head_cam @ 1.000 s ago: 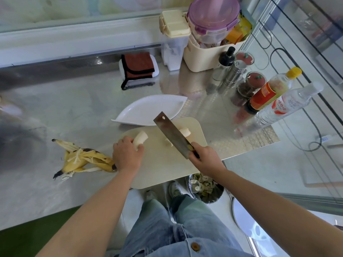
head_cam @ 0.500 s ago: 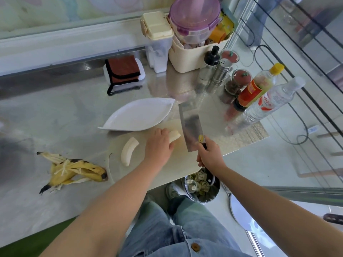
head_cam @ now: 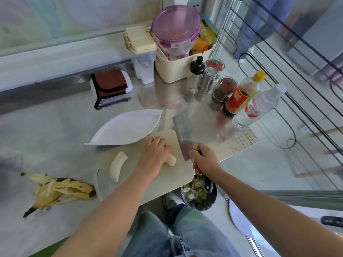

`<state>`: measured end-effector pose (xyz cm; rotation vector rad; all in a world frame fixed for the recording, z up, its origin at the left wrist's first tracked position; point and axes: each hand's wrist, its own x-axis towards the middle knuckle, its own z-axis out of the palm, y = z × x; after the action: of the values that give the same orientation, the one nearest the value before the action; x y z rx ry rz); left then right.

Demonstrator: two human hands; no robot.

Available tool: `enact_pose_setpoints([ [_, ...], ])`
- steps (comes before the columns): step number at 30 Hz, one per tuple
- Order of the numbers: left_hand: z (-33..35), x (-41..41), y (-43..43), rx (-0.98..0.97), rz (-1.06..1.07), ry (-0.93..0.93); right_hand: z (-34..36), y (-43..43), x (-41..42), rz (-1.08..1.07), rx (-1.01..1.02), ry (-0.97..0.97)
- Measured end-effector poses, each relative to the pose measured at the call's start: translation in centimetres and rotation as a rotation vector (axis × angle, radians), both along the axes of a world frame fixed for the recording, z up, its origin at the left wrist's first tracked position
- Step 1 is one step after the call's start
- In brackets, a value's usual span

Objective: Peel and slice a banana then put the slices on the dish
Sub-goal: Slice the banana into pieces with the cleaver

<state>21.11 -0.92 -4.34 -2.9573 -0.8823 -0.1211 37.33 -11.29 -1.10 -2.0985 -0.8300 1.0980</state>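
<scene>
On board (head_cam: 157, 182), left hand (head_cam: 155, 155) curled over banana half (head_cam: 171, 160), stub poking toward 3 o'clock; right hand (head_cam: 204, 161) grips cleaver (head_cam: 182, 134), blade just beside. Risk: fingers (head_cam: 157, 141) near edge, slippery fruit rolls, nick. Dish (head_cam: 128, 127) at 12 o'clock.

Left counter: bare steel counter (head_cam: 46, 130) between dish (head_cam: 128, 127) and banana peel (head_cam: 61, 191); open way in.
Board, left part: loose banana half (head_cam: 117, 166), bare cutting board (head_cam: 163, 184) around it.
Board, middle: left hand (head_cam: 154, 154) holds the second banana half (head_cam: 171, 160); cleaver (head_cam: 182, 134), gripped by the right hand (head_cam: 206, 160), stands just beside it and blocks the right side.
Far right: bottles (head_cam: 241, 93) and jars (head_cam: 225, 89) crowd the corner.
</scene>
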Motion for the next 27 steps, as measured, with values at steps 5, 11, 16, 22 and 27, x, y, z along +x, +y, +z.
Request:
enact_pose_setpoints([
  [5,-0.5,-1.2,-1.0,-0.097,0.117,-0.084,-0.6,-0.2,0.4,0.053,-0.027,-0.008],
  [11,-0.7,-2.5,-2.7,-0.391,0.339,-0.339,-1.3,-0.8,0.8,0.26,-0.038,-0.093],
  [16,-0.8,-2.4,-3.7,-0.558,0.629,-0.602,-1.7,-0.9,0.9,0.481,-0.061,-0.202],
  [22,-0.4,-0.6,-4.6,-0.792,1.213,-0.574,-1.4,-0.4,0.7,0.581,-0.043,-0.228],
  [27,0.1,-0.3,-4.1,-0.938,1.231,-0.547,-1.1,0.2,0.8,0.626,-0.036,-0.246],
])
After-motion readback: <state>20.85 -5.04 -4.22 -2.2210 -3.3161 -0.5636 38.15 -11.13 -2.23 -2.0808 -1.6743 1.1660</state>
